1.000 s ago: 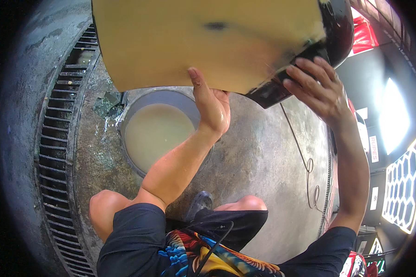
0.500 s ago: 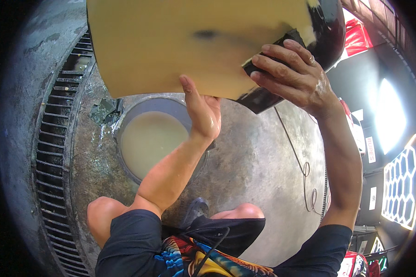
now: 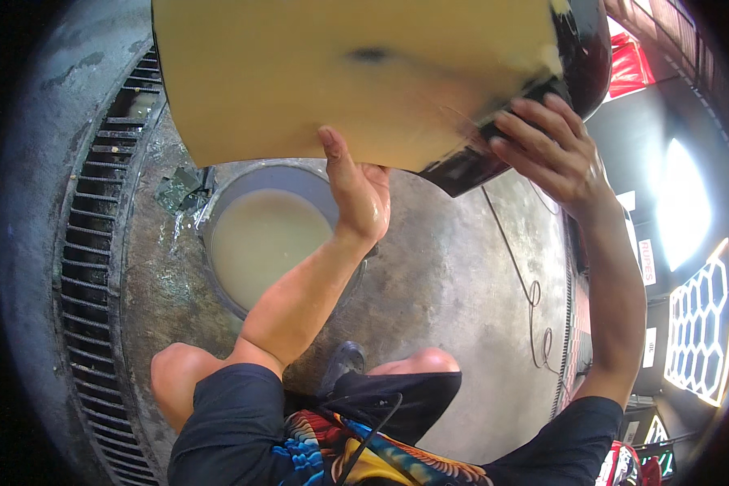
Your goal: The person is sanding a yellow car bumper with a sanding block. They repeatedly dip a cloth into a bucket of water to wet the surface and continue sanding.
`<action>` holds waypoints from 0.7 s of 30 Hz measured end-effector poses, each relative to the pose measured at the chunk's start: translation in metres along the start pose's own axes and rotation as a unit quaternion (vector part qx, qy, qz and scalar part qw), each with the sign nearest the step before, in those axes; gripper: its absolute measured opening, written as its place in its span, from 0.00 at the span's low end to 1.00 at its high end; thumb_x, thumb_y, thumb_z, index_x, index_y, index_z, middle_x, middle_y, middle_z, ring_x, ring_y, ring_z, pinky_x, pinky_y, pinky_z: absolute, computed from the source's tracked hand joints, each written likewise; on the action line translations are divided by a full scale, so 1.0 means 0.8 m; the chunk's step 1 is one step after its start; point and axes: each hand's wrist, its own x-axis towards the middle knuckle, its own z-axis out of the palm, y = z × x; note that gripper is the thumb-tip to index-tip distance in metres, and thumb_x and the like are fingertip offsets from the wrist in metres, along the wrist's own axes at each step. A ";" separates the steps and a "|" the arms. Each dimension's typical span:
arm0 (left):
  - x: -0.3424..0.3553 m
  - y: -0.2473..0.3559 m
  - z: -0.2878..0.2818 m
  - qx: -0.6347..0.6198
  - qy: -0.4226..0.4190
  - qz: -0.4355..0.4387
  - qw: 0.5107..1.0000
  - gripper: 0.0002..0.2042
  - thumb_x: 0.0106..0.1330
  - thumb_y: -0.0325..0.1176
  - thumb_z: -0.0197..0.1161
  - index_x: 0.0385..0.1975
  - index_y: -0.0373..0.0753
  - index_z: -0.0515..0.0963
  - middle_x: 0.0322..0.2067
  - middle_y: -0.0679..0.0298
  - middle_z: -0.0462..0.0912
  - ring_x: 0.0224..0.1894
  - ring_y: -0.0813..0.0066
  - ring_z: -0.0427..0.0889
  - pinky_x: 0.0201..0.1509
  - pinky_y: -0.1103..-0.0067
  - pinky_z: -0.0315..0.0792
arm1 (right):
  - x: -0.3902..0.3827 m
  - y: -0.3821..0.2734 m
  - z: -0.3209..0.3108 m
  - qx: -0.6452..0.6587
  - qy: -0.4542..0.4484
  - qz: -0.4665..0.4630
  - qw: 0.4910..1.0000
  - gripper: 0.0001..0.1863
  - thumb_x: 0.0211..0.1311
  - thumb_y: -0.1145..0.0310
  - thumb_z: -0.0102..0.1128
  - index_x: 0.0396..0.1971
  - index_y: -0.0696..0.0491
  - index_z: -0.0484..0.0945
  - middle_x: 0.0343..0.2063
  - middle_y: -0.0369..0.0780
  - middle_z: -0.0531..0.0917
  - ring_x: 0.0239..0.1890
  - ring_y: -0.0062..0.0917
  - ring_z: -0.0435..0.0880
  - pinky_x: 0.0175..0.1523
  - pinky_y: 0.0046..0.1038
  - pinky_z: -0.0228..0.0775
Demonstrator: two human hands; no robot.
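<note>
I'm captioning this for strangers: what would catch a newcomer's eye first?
Probably the big tan panel filling the top centre, its lower edge in the left hand while the right hand holds a dark pad against its right side. Below stands a round bucket of cloudy liquid. Glowing hexagon lights shine far right.

Barred drain grate (image 3: 87,301) running down the left, thin dark cable (image 3: 531,320) looped over the floor (image 3: 445,275), hexagonal lights (image 3: 699,324) blazing away at right!

Under me, the grey concrete floor (image 3: 445,267) carries a round grey bucket (image 3: 279,177) of cloudy liquid (image 3: 271,243), with dark green pieces (image 3: 178,191) just beside it. To my right lies a thin, looped dark cable (image 3: 509,243); my dark shoe (image 3: 344,362) rests near the bucket.
</note>
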 end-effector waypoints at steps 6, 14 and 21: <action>0.000 -0.004 0.005 -0.011 0.018 0.004 1.000 0.45 0.73 0.75 0.40 0.77 0.44 0.58 0.71 0.63 0.68 0.70 0.67 0.69 0.72 0.67 0.66 | 0.013 0.008 0.001 0.012 0.005 -0.021 1.000 0.21 0.52 0.69 0.73 0.49 0.45 0.87 0.57 0.36 0.85 0.64 0.35 0.81 0.72 0.44 0.70; 0.000 -0.004 0.006 -0.008 0.036 0.015 0.999 0.46 0.73 0.75 0.40 0.77 0.42 0.57 0.72 0.62 0.67 0.71 0.65 0.68 0.73 0.66 0.65 | 0.003 0.004 0.005 0.016 0.041 -0.035 0.998 0.21 0.54 0.67 0.71 0.51 0.43 0.87 0.60 0.36 0.84 0.66 0.34 0.80 0.73 0.43 0.68; -0.003 0.000 0.004 0.001 0.015 0.003 1.000 0.45 0.73 0.75 0.41 0.78 0.43 0.56 0.73 0.62 0.65 0.73 0.65 0.67 0.74 0.66 0.63 | 0.026 -0.004 0.013 0.010 0.044 -0.035 0.998 0.24 0.55 0.67 0.67 0.56 0.43 0.85 0.62 0.34 0.82 0.66 0.33 0.78 0.74 0.44 0.68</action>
